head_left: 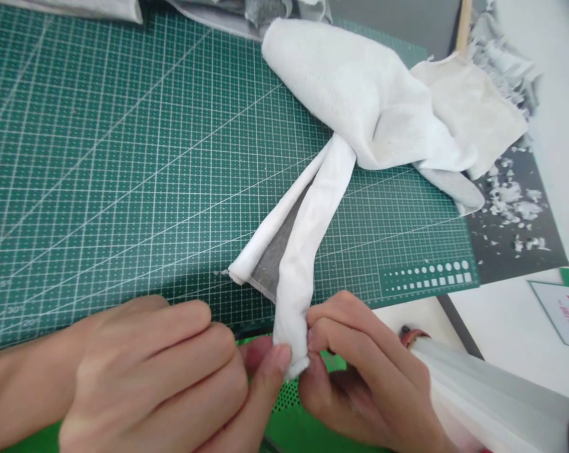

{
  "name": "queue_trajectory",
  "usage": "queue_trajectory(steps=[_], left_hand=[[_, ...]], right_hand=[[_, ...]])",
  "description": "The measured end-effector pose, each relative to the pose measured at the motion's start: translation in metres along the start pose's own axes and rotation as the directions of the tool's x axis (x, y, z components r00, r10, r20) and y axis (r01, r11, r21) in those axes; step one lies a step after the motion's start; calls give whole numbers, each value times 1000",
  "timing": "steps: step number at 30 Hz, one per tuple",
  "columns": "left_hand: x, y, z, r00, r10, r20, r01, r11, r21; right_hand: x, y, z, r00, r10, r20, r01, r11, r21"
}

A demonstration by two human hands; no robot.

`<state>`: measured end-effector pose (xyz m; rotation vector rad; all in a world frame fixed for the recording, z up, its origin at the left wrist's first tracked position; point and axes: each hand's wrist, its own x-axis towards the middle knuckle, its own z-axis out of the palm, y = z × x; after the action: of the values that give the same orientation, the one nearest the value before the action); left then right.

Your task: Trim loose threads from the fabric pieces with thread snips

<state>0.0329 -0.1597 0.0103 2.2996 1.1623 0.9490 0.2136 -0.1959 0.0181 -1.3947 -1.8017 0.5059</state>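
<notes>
A long piece of white fabric with a grey reverse side (307, 233) runs down from the cutting mat and hangs over its near edge. My left hand (171, 371) pinches the fabric's rolled lower end between thumb and forefinger. From the other side, the fingertips of my right hand (359, 371) close on the same end. Further up, the strip passes under or joins a larger folded white cloth (354, 82); which of the two I cannot tell.
The green cutting mat (124, 157) fills most of the table. A cream cloth piece (473, 107), grey scraps (505, 63) and white shreds (510, 195) lie on the right. Grey fabric (265, 9) lies along the back. A green perforated surface (288, 421) shows below my hands.
</notes>
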Motion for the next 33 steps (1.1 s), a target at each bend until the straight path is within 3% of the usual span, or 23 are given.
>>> queue_trajectory(steps=[6,9,13,16,19,21,22,24,27,29,31,33], left_hand=[[2,-4,-1,994,111,8,-111,993,-40],[3,-3,6,980,197,-40,-199,979,-54],[1,5,14,993,16,-120,-29,994,-102],[1,5,12,990,18,-140,-40,986,-161],[5,-2,7,993,120,-5,-119,977,-178],[9,-9,4,979,189,72,-173,968,-182],[11,-13,3,976,206,75,-189,964,-188],[15,-22,0,971,232,66,-213,952,-219],[22,-40,-5,906,389,168,-323,890,-322],[26,-50,-8,838,497,226,-401,841,-362],[29,-56,-9,798,545,258,-431,814,-389],[31,-57,-8,835,509,209,-427,839,-338]], right_hand=[[-5,1,-1,993,112,21,-114,964,241],[-7,0,6,962,272,0,-250,885,394],[-11,-6,16,897,441,16,-386,768,511],[-15,-12,19,856,516,27,-438,698,567],[-18,-17,21,787,601,142,-527,533,662],[-19,-18,23,766,619,174,-538,470,700],[-20,-17,24,773,616,149,-523,487,699],[-22,-15,26,811,586,-10,-450,633,630],[-23,-10,26,847,475,-239,-351,837,419],[-21,-11,21,853,455,-254,-329,848,414],[-19,-13,13,846,487,-216,-335,802,495],[-19,-15,2,827,524,-206,-359,773,522]])
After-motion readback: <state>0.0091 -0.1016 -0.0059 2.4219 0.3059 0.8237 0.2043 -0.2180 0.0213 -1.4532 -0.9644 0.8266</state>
